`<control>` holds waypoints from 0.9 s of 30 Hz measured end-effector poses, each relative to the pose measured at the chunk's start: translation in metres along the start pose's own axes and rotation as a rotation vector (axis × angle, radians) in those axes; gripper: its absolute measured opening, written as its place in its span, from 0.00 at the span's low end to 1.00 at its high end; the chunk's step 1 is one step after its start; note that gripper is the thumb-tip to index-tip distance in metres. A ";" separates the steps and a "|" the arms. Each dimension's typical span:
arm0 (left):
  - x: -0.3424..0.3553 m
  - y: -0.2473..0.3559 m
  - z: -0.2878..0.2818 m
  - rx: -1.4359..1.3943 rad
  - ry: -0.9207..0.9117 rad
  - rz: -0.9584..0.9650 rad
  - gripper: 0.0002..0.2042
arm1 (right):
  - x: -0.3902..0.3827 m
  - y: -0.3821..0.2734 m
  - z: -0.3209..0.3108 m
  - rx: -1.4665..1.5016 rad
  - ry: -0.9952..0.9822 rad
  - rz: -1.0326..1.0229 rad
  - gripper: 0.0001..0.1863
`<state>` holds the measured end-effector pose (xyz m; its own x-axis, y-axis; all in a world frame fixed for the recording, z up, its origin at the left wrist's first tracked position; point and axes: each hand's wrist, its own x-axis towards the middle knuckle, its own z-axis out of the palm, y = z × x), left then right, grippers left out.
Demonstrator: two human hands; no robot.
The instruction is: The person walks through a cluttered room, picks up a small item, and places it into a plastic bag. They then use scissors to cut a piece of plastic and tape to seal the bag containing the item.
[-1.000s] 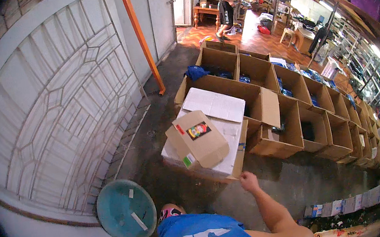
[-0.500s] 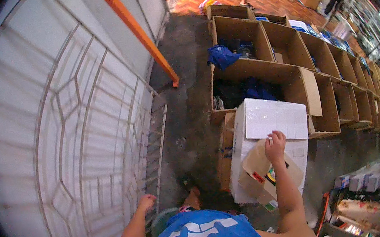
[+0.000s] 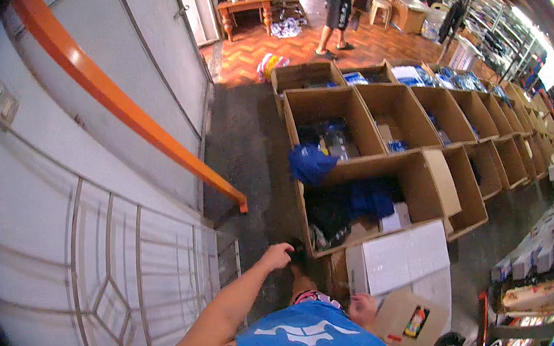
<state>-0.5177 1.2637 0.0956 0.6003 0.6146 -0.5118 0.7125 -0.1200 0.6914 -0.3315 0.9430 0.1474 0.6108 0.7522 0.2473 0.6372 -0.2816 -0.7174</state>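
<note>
While my right hand [image 3: 363, 307] is by the left edge of the card [image 3: 411, 301], I see from far off that its fingers bend a bit; I cannot tell if they touch or hold it. The card lies flat on the white box [image 3: 438, 286], at the near right. Its picture [image 3: 416, 321] has its long side running from near left to far right. The blue shirt [image 3: 296, 343] hides some of the card, so I cannot tell its whole long axis. My left hand [image 3: 276, 257] is just left of the big brown box [image 3: 422, 187]; its fingers curl in, and I cannot tell if they hold anything.
</note>
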 end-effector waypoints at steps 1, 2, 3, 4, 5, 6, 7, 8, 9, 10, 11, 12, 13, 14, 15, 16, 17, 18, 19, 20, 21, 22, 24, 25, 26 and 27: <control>0.015 0.011 -0.012 -0.104 -0.088 -0.041 0.19 | 0.033 -0.009 0.029 0.040 -0.071 -0.014 0.05; 0.030 0.012 -0.023 -0.211 -0.140 -0.106 0.18 | 0.082 -0.016 0.052 0.083 -0.154 -0.042 0.04; 0.043 0.012 -0.039 -0.307 -0.194 -0.169 0.18 | 0.136 -0.022 0.073 0.109 -0.205 -0.098 0.04; 0.053 0.006 -0.065 -0.383 -0.253 -0.240 0.18 | 0.188 -0.038 0.099 0.148 -0.246 -0.138 0.05; 0.064 -0.001 -0.093 -0.480 -0.227 -0.280 0.18 | 0.250 -0.052 0.117 0.164 -0.262 -0.239 0.04; 0.071 -0.001 -0.124 -0.576 -0.206 -0.316 0.17 | 0.315 -0.067 0.132 0.173 -0.274 -0.336 0.04; 0.080 -0.005 -0.152 -0.688 -0.182 -0.355 0.17 | 0.376 -0.092 0.144 0.142 -0.266 -0.377 0.03; 0.097 -0.022 -0.179 -0.921 -0.170 -0.345 0.17 | 0.435 -0.115 0.155 0.160 -0.252 -0.462 0.03; 0.113 -0.043 -0.202 -1.161 -0.165 -0.336 0.16 | 0.485 -0.130 0.169 0.109 -0.236 -0.481 0.03; 0.130 -0.046 -0.228 -1.264 -0.102 -0.361 0.15 | 0.532 -0.143 0.182 0.152 -0.181 -0.494 0.03; 0.150 -0.042 -0.257 -1.366 -0.030 -0.386 0.14 | 0.576 -0.158 0.193 0.162 -0.168 -0.455 0.04; 0.169 -0.046 -0.277 -1.528 -0.053 -0.354 0.14 | 0.615 -0.167 0.210 0.219 -0.164 -0.357 0.06; 0.193 -0.051 -0.306 -1.678 -0.071 -0.307 0.13 | 0.647 -0.170 0.229 0.242 -0.206 -0.280 0.07; 0.220 -0.054 -0.333 -1.824 -0.093 -0.260 0.13 | 0.678 -0.171 0.251 0.266 -0.244 -0.199 0.07; 0.249 -0.051 -0.364 -1.829 -0.075 -0.276 0.13 | 0.711 -0.169 0.277 0.297 -0.270 -0.117 0.08; 0.281 -0.044 -0.394 -1.827 -0.082 -0.296 0.13 | 0.737 -0.144 0.312 0.278 -0.261 -0.121 0.09; 0.312 -0.044 -0.419 -1.829 -0.090 -0.329 0.13 | 0.756 -0.120 0.347 0.182 -0.349 -0.083 0.10; 0.352 -0.056 -0.448 -1.861 -0.201 -0.222 0.13 | 0.773 -0.091 0.383 0.060 -0.458 -0.031 0.12; 0.393 -0.047 -0.487 -1.824 -0.178 -0.244 0.12 | 0.772 -0.055 0.412 -0.099 -0.487 0.080 0.13; 0.429 -0.027 -0.522 -1.794 -0.166 -0.264 0.12 | 0.759 -0.002 0.431 -0.289 -0.609 0.225 0.14; 0.464 -0.002 -0.551 -1.774 -0.155 -0.279 0.11 | 0.745 0.047 0.441 -0.495 -0.746 0.359 0.15; 0.496 0.019 -0.589 -1.628 -0.191 -0.213 0.11 | 0.728 0.070 0.450 -0.561 -0.891 0.434 0.14; 0.547 0.036 -0.664 -1.216 -0.121 -0.196 0.11 | 0.735 0.059 0.471 -0.495 -1.040 0.488 0.14; 0.571 0.038 -0.696 -1.008 -0.098 -0.198 0.11 | 0.750 0.049 0.478 -0.468 -1.058 0.520 0.14; 0.607 0.031 -0.722 -0.832 -0.093 -0.199 0.11 | 0.768 0.039 0.484 -0.446 -1.057 0.560 0.13; 0.633 0.024 -0.741 -0.574 -0.066 -0.205 0.11 | 0.783 0.032 0.491 -0.429 -1.064 0.610 0.13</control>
<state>-0.3905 2.2277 0.1662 0.5059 0.5293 -0.6811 0.5174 0.4456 0.7305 -0.0634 1.8150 -0.0019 0.3089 0.4812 -0.8204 0.6103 -0.7619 -0.2170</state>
